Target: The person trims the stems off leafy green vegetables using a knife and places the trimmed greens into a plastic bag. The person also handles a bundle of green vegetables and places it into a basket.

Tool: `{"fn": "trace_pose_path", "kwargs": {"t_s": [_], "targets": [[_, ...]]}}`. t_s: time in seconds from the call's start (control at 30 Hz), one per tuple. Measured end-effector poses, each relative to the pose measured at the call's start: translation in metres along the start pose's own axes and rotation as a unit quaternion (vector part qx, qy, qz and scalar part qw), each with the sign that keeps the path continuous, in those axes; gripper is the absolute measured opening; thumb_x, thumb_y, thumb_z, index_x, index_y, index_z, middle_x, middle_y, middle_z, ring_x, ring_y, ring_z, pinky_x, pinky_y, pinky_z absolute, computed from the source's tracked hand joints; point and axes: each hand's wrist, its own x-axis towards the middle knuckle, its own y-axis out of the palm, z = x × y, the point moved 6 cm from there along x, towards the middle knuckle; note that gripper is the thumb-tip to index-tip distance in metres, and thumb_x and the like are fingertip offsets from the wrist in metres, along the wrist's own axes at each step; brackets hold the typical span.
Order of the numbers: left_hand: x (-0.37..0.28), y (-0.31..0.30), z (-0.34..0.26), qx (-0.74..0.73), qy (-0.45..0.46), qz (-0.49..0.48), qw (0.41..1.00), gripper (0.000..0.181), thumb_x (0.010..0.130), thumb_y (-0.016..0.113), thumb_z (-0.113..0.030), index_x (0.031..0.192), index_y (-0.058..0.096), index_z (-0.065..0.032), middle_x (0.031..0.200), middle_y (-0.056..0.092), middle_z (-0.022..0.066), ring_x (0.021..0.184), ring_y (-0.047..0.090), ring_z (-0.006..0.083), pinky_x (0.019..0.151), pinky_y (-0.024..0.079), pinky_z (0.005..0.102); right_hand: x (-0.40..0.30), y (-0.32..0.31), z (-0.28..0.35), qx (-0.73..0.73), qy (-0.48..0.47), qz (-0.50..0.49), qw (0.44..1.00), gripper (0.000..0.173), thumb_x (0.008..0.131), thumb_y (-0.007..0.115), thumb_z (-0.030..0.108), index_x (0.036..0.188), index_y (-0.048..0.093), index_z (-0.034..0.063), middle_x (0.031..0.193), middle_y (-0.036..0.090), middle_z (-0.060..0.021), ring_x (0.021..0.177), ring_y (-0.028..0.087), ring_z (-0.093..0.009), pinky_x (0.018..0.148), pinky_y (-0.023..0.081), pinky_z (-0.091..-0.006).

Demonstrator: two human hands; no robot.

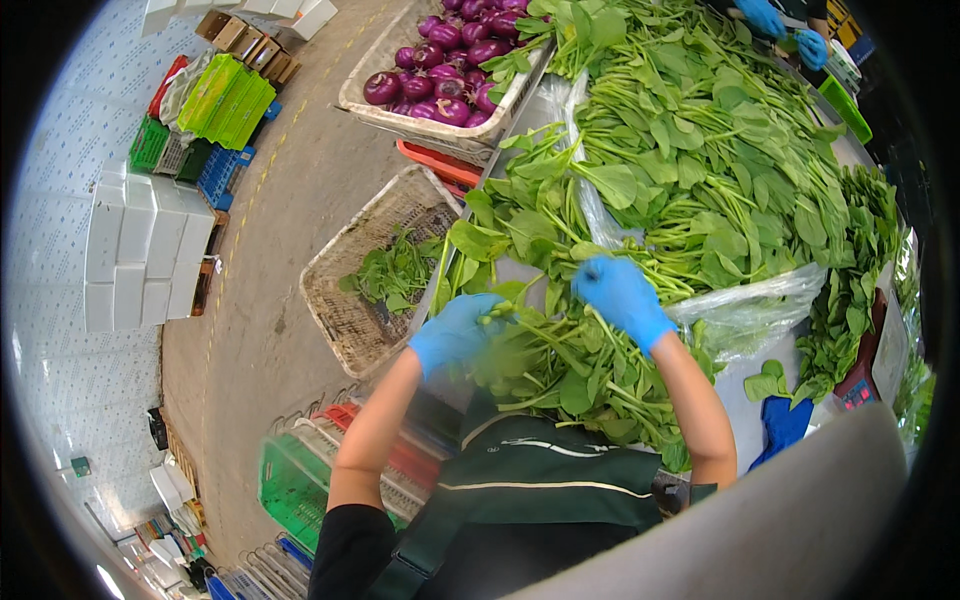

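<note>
My left hand (459,330), in a blue glove, grips a few green stems near the metal table's left edge. My right hand (622,296), gloved the same way, is over the leafy greens with its fingers curled and slightly blurred; whether it holds a stem is hidden. Below and between my hands, a loose heap of leafy greens (577,367) lies against my dark green apron (547,469). Beyond them spreads a large pile of the same greens (705,150), partly bordered by clear plastic film (757,307).
Left of the table, a dirty white crate (322,292) holds some greens. Another crate (360,79) contains purple onions (450,71). A scale (859,386) with a lit display stands right, near blue cloth (780,427). Another person's blue-gloved hands (810,49) show at far right.
</note>
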Motion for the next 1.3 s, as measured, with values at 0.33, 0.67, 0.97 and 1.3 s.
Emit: {"fn": "trace_pose_path", "kwargs": {"t_s": [0.33, 0.67, 0.97, 1.3], "targets": [[0.004, -0.030, -0.058, 0.070, 0.075, -0.191, 0.976, 0.025, 0.080, 0.078, -0.015, 0.081, 0.057, -0.0021, 0.066, 0.049, 0.0042, 0.061, 0.045, 0.0128, 0.055, 0.039, 0.0299, 0.074, -0.008, 0.007, -0.023, -0.103, -0.125, 0.987, 0.020, 0.082, 0.069, 0.025, 0.091, 0.068, 0.0077, 0.089, 0.064, -0.0136, 0.073, 0.064, -0.032, 0.070, 0.050, -0.0430], [0.018, -0.011, -0.075, -0.121, 0.071, -0.034, 0.990, 0.028, 0.085, 0.071, -0.011, 0.111, 0.066, -0.0042, 0.086, 0.062, 0.0035, 0.078, 0.053, 0.0101, 0.071, 0.045, 0.0250, -0.017, 0.003, 0.036, 0.377, -0.069, 0.045, 0.923, 0.057, 0.081, 0.075, 0.008, 0.134, 0.055, 0.0117, 0.091, 0.054, 0.0036, 0.062, 0.039, -0.006, 0.057, 0.038, -0.0218], [0.020, -0.008, -0.067, -0.011, -0.026, 0.122, 0.992, 0.027, 0.086, 0.068, -0.011, 0.111, 0.066, -0.0045, 0.093, 0.070, 0.0108, 0.082, 0.063, 0.0162, 0.081, 0.050, 0.0310, -0.035, -0.022, 0.088, 0.083, -0.242, 0.018, 0.967, 0.061, 0.079, 0.073, 0.011, 0.136, 0.054, 0.0218, 0.115, 0.065, -0.0122, 0.084, 0.066, -0.030, 0.064, 0.052, -0.0334], [0.021, -0.032, -0.009, -0.004, 0.026, -0.082, 0.996, 0.020, 0.081, 0.068, 0.001, 0.100, 0.070, -0.0056, 0.083, 0.063, 0.0040, 0.069, 0.057, 0.0136, 0.066, 0.048, 0.0277, 0.066, 0.011, -0.018, 0.009, 0.036, 0.010, 0.999, 0.021, 0.084, 0.064, 0.020, 0.097, 0.070, 0.0057, 0.086, 0.067, -0.0156, 0.074, 0.066, -0.029, 0.074, 0.052, -0.0369]]}}
